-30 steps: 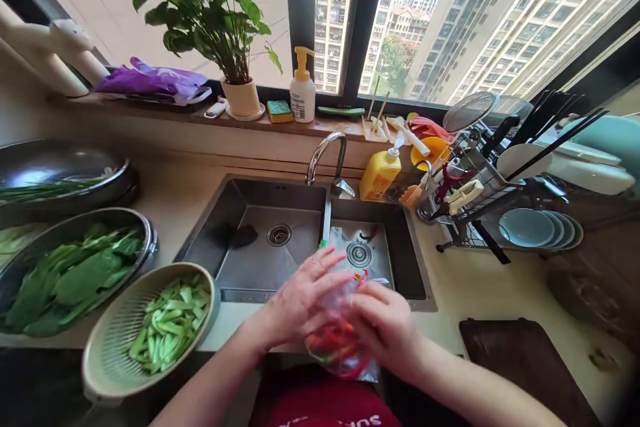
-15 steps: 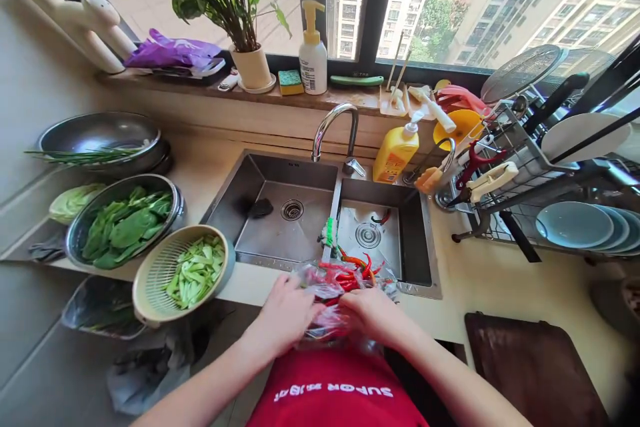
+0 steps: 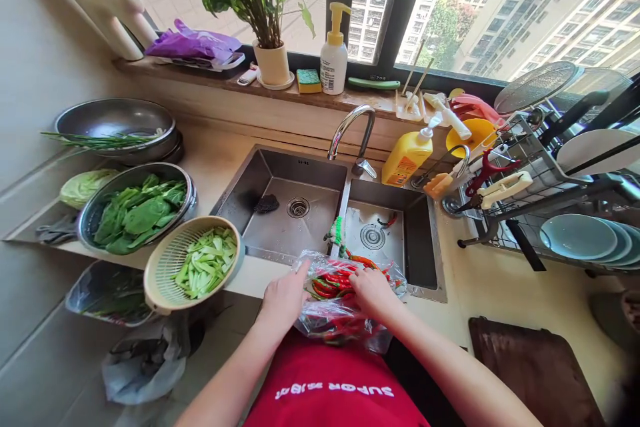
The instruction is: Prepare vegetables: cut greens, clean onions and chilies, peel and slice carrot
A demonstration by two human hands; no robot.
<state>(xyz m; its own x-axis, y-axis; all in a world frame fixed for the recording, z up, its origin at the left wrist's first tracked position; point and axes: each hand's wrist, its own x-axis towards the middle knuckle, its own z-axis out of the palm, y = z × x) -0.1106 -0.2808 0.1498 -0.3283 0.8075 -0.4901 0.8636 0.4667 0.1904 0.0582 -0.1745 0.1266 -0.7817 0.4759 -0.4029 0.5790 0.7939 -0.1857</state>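
A clear plastic bag of red and green chili peppers [image 3: 336, 303] is held at the counter's front edge, just before the double steel sink [image 3: 280, 213]. My left hand [image 3: 284, 295] grips the bag's left side with curled fingers. My right hand [image 3: 373, 293] is closed on the bag's right side, its fingers among the chilies at the open mouth. Some chilies stick out of the bag towards the right basin. One lone red chili [image 3: 390, 220] lies in that basin.
A beige colander of cut green stems [image 3: 193, 263], a steel bowl of leafy greens [image 3: 137, 210], a cabbage [image 3: 85, 185] and a wok [image 3: 117, 123] stand left. Faucet [image 3: 353, 133], yellow bottle [image 3: 407, 159], dish rack [image 3: 545, 180] at right; dark cutting board [image 3: 535, 367] front right.
The view has pulled back and tilted. Both hands have drawn the bag's mouth open, so more chilies show at the top.
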